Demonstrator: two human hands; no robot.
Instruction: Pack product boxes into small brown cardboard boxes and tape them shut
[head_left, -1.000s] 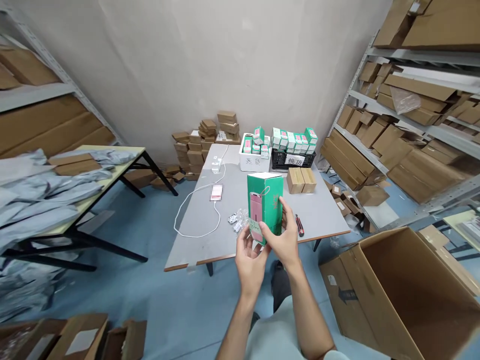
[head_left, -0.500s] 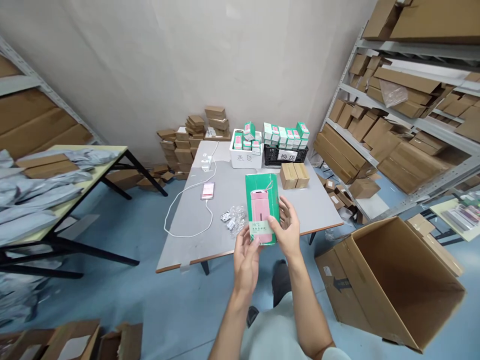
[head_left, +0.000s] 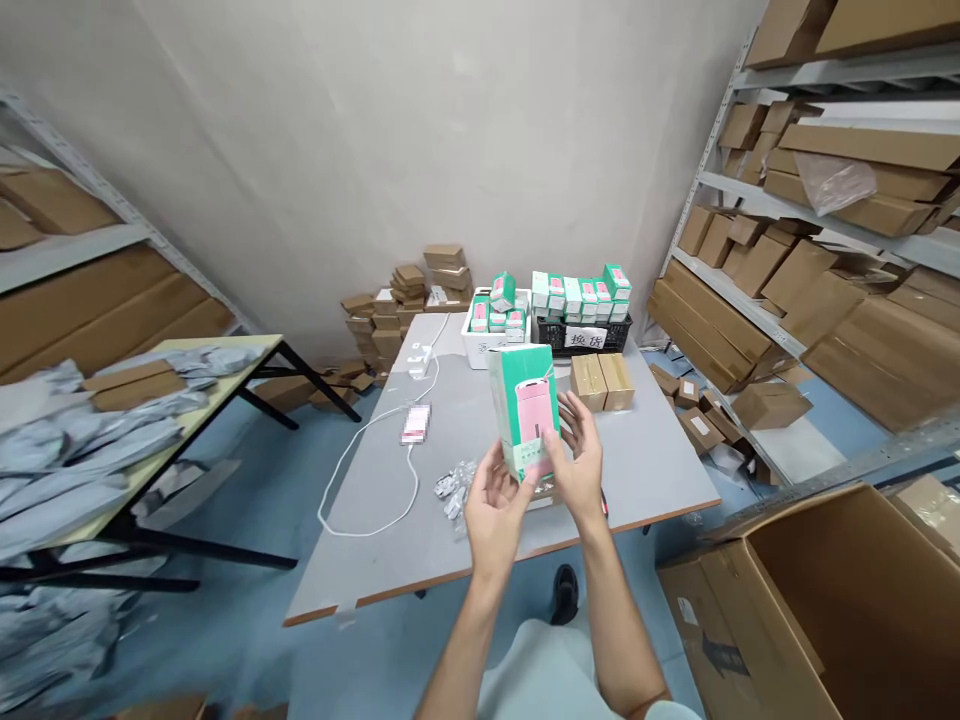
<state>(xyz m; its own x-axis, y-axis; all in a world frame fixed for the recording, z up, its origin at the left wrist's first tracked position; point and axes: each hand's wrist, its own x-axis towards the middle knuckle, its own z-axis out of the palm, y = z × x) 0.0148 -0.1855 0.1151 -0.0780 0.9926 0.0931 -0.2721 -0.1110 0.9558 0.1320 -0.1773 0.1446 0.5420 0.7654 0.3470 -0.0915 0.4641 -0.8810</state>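
Between my two hands I hold a green and white product box with a pink device printed on its front, tilted above the near part of the table. My left hand grips its lower left corner. My right hand is closed on its right side, thumb on the front face. Beyond it stand a white bin and a black crate, both holding several similar boxes. Small plastic-wrapped pieces lie left of my hands. Part of a brown box beneath the held box is mostly hidden.
Two small cardboard boxes sit before the crate. A white cable loops across the table's left, by a blurred phone-like item. A large open carton stands at right, beside loaded shelves. Grey bags cover the left table.
The held box has turned, so its white left side now shows. The view has moved nearer the table. A brown box and a red-black item now show near my right hand.
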